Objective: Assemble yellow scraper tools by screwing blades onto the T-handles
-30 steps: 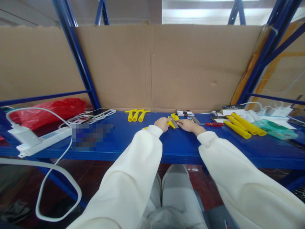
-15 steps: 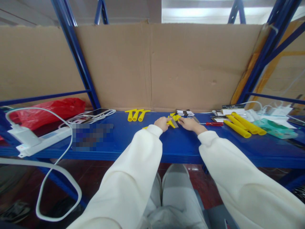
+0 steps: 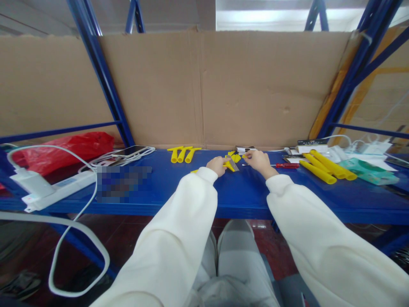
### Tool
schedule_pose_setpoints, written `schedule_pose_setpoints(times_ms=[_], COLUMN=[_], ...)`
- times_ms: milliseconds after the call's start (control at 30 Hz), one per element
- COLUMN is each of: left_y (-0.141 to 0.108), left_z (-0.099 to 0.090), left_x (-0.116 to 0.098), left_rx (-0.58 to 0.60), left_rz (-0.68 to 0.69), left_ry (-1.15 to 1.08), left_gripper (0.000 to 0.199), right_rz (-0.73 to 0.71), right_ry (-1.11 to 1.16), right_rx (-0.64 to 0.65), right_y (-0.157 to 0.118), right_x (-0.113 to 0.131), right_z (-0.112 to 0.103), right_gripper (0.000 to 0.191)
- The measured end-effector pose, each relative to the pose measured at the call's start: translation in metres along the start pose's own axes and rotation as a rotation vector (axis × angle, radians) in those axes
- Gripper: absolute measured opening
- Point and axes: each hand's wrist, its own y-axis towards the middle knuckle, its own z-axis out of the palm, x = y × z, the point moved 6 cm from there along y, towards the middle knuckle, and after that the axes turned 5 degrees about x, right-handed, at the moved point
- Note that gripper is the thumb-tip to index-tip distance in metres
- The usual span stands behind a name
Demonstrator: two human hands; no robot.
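My left hand point(image 3: 217, 165) is closed on a yellow scraper head with a flat metal blade point(image 3: 232, 163), held just above the blue shelf. To its right, my right hand point(image 3: 258, 162) pinches a small yellow piece point(image 3: 246, 156) between thumb and fingertips. Several small yellow parts point(image 3: 235, 156) lie behind the blade, between the hands. A screwdriver with a red handle point(image 3: 287, 166) rests on the shelf by my right hand, which hides part of its shaft. Behind the right fingers sits a stack of small blades or cards point(image 3: 244, 149), partly covered.
Three yellow T-shaped handles point(image 3: 181, 155) lie at the back left. Several yellow tubes point(image 3: 326, 167) and a green packet point(image 3: 369, 172) are at the right. A white power strip point(image 3: 60, 189), cables and a red bag point(image 3: 68, 149) occupy the left. Cardboard point(image 3: 255, 89) walls the back.
My right hand has lifted slightly and drawn right, away from the scraper head, with a small yellow piece in its fingertips. The screwdriver's tip now shows. My left hand stays in place.
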Motion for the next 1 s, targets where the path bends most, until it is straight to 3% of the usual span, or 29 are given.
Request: schedule_pose_setpoints(times_ms=[267, 600, 767, 1000], left_y=[0.001, 0.001, 0.001, 0.002], left_z=[0.001, 0.000, 0.001, 0.002], left_x=[0.001, 0.000, 0.001, 0.001], left_rx=[0.006, -0.004, 0.000, 0.000], left_rz=[0.002, 0.014, 0.018, 0.022], left_ry=[0.014, 0.003, -0.018, -0.034], left_gripper=[0.052, 0.053, 0.053, 0.053], right_rz=[0.091, -0.100, -0.210, -0.220], right_ry=[0.030, 0.136, 0.200, 0.216], right_rx=[-0.074, -0.300, -0.280, -0.242], right_y=[0.001, 0.003, 0.004, 0.007], right_x=[-0.017, -0.015, -0.010, -0.010], right_z=[-0.010, -0.019, -0.017, -0.012], right_gripper=[0.034, 0.032, 0.030, 0.036])
